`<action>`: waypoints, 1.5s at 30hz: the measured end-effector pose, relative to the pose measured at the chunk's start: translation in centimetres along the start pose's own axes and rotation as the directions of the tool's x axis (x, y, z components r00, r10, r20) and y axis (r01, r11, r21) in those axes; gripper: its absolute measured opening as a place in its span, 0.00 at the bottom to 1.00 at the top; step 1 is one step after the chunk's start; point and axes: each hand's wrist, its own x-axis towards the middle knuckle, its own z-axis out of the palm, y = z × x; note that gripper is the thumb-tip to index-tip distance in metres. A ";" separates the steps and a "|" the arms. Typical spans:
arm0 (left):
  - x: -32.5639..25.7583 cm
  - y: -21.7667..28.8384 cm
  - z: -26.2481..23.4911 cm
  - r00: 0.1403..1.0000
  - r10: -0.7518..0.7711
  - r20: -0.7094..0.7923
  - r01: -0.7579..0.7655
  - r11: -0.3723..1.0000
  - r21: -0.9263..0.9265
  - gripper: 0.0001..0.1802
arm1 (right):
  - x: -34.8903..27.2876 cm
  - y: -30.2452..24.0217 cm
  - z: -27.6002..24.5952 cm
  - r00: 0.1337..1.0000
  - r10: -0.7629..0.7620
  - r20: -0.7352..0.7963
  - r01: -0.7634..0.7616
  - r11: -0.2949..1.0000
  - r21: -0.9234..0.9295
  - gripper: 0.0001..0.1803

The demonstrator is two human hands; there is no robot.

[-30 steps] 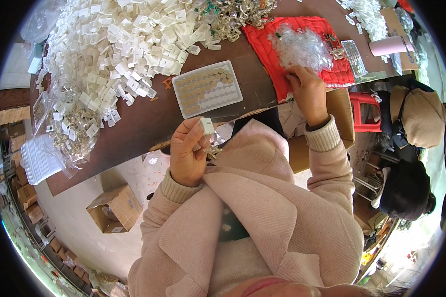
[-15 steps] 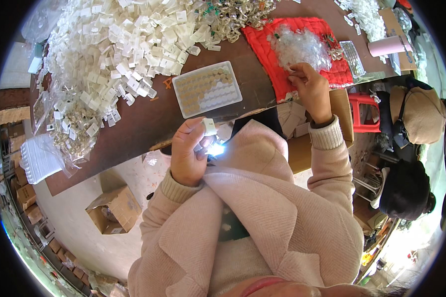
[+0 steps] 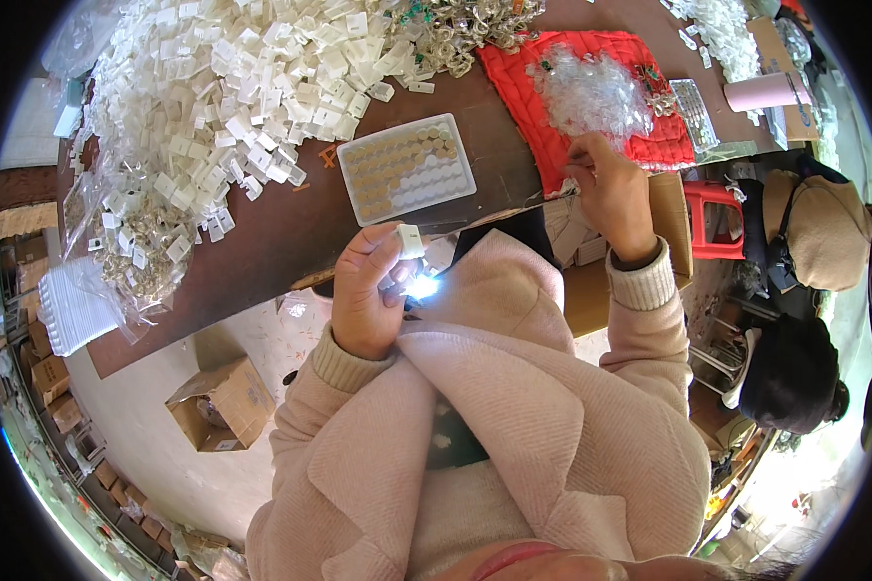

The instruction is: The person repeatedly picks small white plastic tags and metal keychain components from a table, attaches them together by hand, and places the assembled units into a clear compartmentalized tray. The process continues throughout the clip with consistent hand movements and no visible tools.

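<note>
My left hand [image 3: 363, 295] is closed on a small white plastic piece [image 3: 411, 241], held upright between thumb and fingers in front of my coat. A bright light [image 3: 421, 287] glows just below that piece, and its glare hides what lies behind. At the near edge of the red quilted cloth [image 3: 510, 92] is my right hand [image 3: 610, 198], thumb and fingers pinched together. Whatever the pinch holds is too small to make out. On the cloth, beyond that hand, lies a heap of clear plastic bits [image 3: 596, 95].
A large pile of white plastic pieces [image 3: 252, 87] covers the table's left side. Between it and the cloth sits a white tray [image 3: 436, 180] of round tan pieces. An open cardboard box [image 3: 225, 405] stands on the floor at left, a red stool [image 3: 715, 228] at right.
My right hand has drawn slightly nearer to me, from over the red cloth to its near edge. The left hand keeps its hold on the white piece, almost unmoved.
</note>
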 end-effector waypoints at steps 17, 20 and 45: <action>0.1 -0.1 0.0 1.000 -0.009 -0.012 0.009 1.000 -0.018 0.11 | 0.7 0.0 -0.4 0.995 -0.017 -0.097 0.029 0.991 0.127 0.13; 0.1 -0.1 -0.1 1.000 -0.006 0.002 0.006 0.999 -0.032 0.11 | 0.7 0.2 -0.2 0.996 0.025 -0.090 -0.003 0.973 0.230 0.12; 0.1 -0.3 -0.1 1.000 -0.007 0.016 0.007 1.000 -0.022 0.12 | 0.7 -2.3 -0.6 0.984 0.176 -0.022 -0.155 0.913 0.378 0.15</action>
